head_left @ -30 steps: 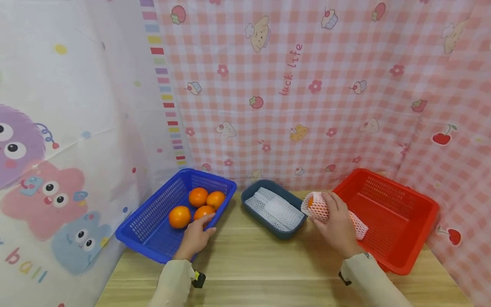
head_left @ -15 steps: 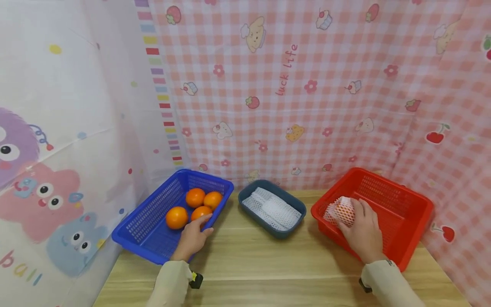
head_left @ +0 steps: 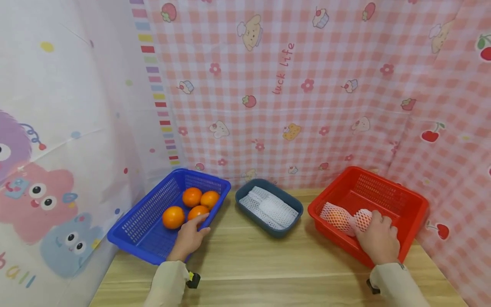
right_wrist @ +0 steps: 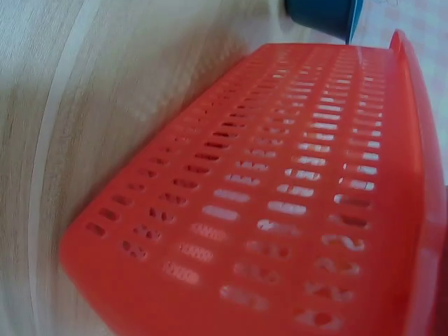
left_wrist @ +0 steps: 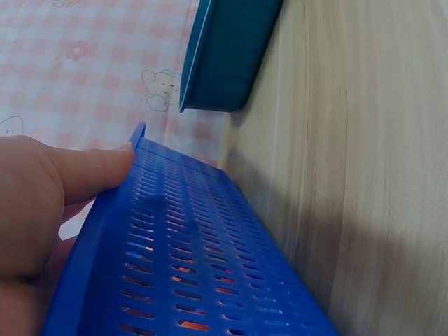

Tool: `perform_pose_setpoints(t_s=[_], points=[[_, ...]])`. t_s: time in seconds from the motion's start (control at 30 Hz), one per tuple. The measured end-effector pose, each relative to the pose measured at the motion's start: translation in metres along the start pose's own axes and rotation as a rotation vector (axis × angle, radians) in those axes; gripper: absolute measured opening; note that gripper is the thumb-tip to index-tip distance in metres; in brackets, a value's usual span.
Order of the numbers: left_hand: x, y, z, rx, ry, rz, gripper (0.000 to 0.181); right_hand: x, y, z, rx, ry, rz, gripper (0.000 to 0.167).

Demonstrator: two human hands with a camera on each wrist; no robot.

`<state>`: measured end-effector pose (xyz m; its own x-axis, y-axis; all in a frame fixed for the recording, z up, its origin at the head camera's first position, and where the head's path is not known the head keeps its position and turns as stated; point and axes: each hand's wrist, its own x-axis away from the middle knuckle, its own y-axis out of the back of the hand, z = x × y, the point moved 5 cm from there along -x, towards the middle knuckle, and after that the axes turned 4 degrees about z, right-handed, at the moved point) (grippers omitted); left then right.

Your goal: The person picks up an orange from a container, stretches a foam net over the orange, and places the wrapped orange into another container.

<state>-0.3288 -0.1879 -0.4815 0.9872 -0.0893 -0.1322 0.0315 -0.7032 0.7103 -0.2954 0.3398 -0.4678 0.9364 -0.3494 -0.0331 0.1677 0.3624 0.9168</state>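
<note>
"Four oranges (head_left: 173,218) lie in the blue basket (head_left: 140,213). Report the left hand (head_left: 189,238)."

"My left hand lies across the right-hand rim. The thumb (left_wrist: 98,171) is straight, its tip on the lip; the index finger extends inside, beside the nearest orange. I cannot tell whether thumb and fingers pinch the rim between them."

"Identify the next item to the right."

"One dark green tray (head_left: 258,221), on the wooden table (head_left: 249,273), apart from both baskets. White foam netting (head_left: 270,207) lies flat inside it."

"Continue right."

"Red basket (head_left: 368,196). One netted orange (head_left: 337,218) lies inside, near the left end of the front wall. The second netted orange (head_left: 362,220) is immediately to its right, also within the front wall."

"Report the right hand (head_left: 379,241)."

"My right hand reaches over the front rim. Thumb and fingers are parted by the fruit's width and curl round the second netted orange, covering its right side. From the right wrist, the slotted outer wall fills most of the view."
</note>
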Motion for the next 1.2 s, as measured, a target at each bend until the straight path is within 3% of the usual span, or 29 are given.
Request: perform_pose_setpoints(t_s=[0.2, 0.5, 0.7, 0.83, 0.97, 1.1, 1.2], points=[[0.0, 0.001, 0.002, 0.011, 0.007, -0.001, 0.047, -0.007, -0.005, -0.01, 0.03, -0.048, 0.155, 0.1], [0.001, 0.001, 0.002, 0.001, 0.002, 0.001, 0.047, -0.014, -0.014, -0.017, -0.008, -0.047, 0.348, 0.086], [0.001, 0.001, -0.001, 0.001, 0.009, 0.011, 0.047, -0.015, -0.016, -0.019, -0.012, -0.039, 0.409, 0.093], [0.002, 0.002, 0.0, 0.008, 0.005, 0.012, 0.047, -0.016, -0.012, -0.015, -0.023, -0.02, 0.327, 0.107], [0.004, 0.002, 0.001, 0.017, 0.011, 0.012, 0.048, -0.012, -0.003, 0.002, -0.066, 0.05, 0.12, 0.102], [0.003, 0.001, 0.003, 0.008, 0.011, 0.0, 0.048, -0.007, -0.003, 0.031, -0.127, 0.27, -0.026, 0.082], [0.002, 0.0, 0.003, 0.009, 0.001, -0.003, 0.047, -0.004, -0.012, 0.051, -0.141, 0.459, 0.003, 0.069]])
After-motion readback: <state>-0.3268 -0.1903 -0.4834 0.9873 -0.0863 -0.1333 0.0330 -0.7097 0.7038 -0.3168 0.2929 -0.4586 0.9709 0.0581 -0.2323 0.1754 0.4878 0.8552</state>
